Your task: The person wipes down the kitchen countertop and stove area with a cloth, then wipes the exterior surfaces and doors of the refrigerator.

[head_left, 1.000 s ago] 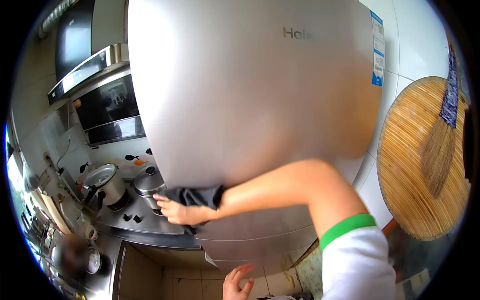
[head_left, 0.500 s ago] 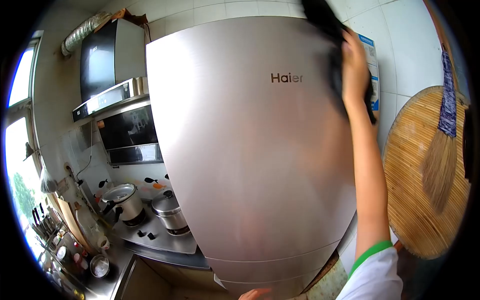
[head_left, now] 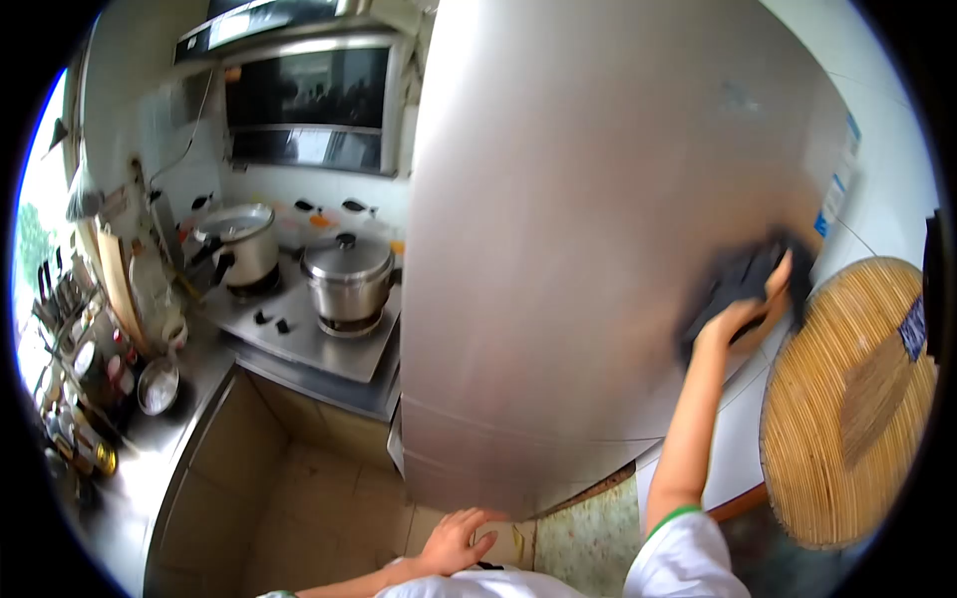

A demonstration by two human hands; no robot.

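Observation:
A tall silver fridge [head_left: 558, 219] fills the middle of the view. Against the right side of its door, my right hand [head_left: 748, 311] presses a dark cloth [head_left: 736, 281], with the fingers closed over it. The cloth is bunched and a little blurred, and part of it spreads out past my fingers. My left hand [head_left: 459, 541] is low in front of my body, near the fridge's lower edge. It holds nothing, and its fingers are stretched out with the thumb apart.
Left of the fridge, a pressure cooker [head_left: 239, 249] and a lidded steel pot [head_left: 349, 282] stand on the gas stove [head_left: 299, 324]. A steel bowl [head_left: 159, 387] and several bottles line the counter. On the right hang a round woven mat [head_left: 807, 439] and a straw broom [head_left: 882, 399].
My right hand has carried the cloth down from the fridge's top right corner to the middle of its right side. The view has tilted downward, and more of my left hand shows.

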